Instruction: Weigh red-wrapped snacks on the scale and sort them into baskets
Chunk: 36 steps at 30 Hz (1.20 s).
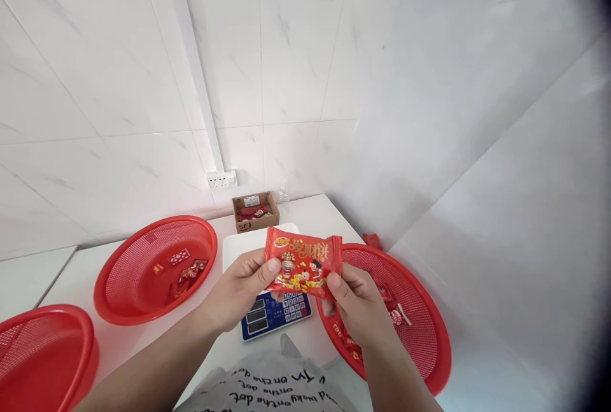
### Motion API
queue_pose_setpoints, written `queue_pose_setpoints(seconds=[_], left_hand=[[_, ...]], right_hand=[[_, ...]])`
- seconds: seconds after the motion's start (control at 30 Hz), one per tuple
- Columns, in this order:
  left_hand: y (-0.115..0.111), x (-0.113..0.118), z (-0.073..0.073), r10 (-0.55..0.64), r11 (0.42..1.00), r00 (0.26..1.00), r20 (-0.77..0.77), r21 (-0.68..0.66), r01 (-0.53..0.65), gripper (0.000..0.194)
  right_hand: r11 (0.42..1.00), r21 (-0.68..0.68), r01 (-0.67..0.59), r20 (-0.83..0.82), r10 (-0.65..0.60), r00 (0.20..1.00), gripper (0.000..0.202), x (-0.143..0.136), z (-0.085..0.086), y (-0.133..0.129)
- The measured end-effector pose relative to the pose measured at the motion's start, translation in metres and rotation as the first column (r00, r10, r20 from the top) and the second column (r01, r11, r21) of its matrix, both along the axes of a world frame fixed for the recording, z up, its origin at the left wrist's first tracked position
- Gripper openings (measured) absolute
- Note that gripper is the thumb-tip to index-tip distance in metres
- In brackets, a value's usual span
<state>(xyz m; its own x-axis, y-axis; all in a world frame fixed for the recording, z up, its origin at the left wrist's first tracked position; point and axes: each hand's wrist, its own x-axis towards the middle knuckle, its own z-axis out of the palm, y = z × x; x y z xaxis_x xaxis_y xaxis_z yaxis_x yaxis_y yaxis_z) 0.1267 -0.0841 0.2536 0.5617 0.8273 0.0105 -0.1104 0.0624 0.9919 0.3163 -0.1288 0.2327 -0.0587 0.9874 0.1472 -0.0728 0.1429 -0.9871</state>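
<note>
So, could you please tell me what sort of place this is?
Probably a small packing or weighing corner: a digital scale stands on the white table, a red basket on the right holds wrapped items, and a red packet is being held.

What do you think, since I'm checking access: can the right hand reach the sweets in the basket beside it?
Probably yes: the open basket lies close to the right hand, and some sweets show uncovered. That hand grips the red packet, so likely must let go.
</note>
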Motion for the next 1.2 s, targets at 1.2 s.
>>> queue_pose_setpoints(seconds=[1.2], left_hand=[[0.007, -0.006, -0.002, -0.051, 0.998, 0.996, 0.076, -0.028, 0.054, 0.039]], right_hand=[[0.995, -0.077, -0.060, -0.023, 0.059, 0.998, 0.045, -0.001, -0.006, 0.013]])
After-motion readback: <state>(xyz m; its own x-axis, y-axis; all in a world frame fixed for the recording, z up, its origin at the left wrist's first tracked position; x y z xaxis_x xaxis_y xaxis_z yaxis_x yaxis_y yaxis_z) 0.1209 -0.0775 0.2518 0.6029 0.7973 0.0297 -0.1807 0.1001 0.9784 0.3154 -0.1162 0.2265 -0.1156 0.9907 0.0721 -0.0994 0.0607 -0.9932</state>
